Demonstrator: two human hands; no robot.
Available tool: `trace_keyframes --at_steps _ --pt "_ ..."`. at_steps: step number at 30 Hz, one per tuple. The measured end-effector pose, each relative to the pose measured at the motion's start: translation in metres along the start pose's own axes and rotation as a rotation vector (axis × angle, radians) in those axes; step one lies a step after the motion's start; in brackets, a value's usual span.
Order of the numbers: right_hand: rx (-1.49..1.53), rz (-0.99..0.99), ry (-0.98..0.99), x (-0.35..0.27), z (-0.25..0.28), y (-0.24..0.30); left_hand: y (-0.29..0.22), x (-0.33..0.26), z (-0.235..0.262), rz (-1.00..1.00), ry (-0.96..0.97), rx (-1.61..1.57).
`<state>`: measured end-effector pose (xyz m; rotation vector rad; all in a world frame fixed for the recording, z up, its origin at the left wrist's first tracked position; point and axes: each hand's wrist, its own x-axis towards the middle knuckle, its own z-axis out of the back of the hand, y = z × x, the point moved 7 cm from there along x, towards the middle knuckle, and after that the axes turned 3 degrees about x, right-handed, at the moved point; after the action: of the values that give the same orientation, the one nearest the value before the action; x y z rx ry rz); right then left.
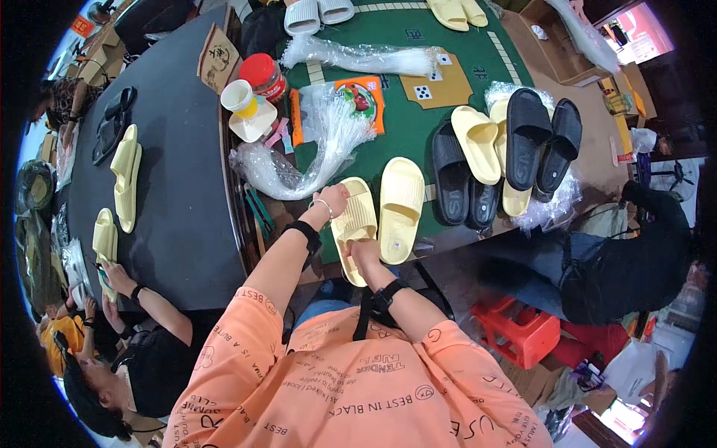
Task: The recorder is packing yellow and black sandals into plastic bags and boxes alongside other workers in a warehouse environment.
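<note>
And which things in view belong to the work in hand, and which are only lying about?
Apparently in the work:
- yellow slipper, left hand and right hand on it
- second yellow slipper beside it
- clear plastic strands, possibly

Probably just lying about:
- red-lidded jar
- white cup
- red stool

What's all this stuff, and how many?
Held sandal: one, yellow, picture's middle
Second sandal: one, yellow, beside it
Piled sandals: several, black and yellow, right
Far sandals: two, yellow, green table's far edge
Pale sandals: two, whitish, same edge
Other sandals: several, black and yellow, dark table
Plastic bundles: two, clear, green table
Packet: one, orange, between bundles
Cup: one, white and yellow, near packet
Jar: one, red, beside cup
Stool: one, red, lower right
People: several, mixed clothes, left
Edge clutter: too jumbled to count
Left hand: one, bare, held sandal's left edge
Right hand: one, bare, its near end
</note>
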<state>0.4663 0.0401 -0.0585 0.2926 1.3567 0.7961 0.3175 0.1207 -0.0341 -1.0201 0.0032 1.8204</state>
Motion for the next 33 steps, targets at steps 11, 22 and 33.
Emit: trace_keyframes --at_steps 11,22,33 --pt "0.497 0.148 0.010 -0.001 -0.014 0.025 -0.016 -0.003 -0.002 -0.057 0.160 0.356" --pt "0.486 0.216 0.013 0.026 -0.018 0.001 0.007 0.020 -0.015 -0.046 -0.028 -0.105" --pt "0.707 0.241 -0.143 -0.019 0.117 0.008 -0.003 0.008 0.017 -0.074 -0.440 -0.789"
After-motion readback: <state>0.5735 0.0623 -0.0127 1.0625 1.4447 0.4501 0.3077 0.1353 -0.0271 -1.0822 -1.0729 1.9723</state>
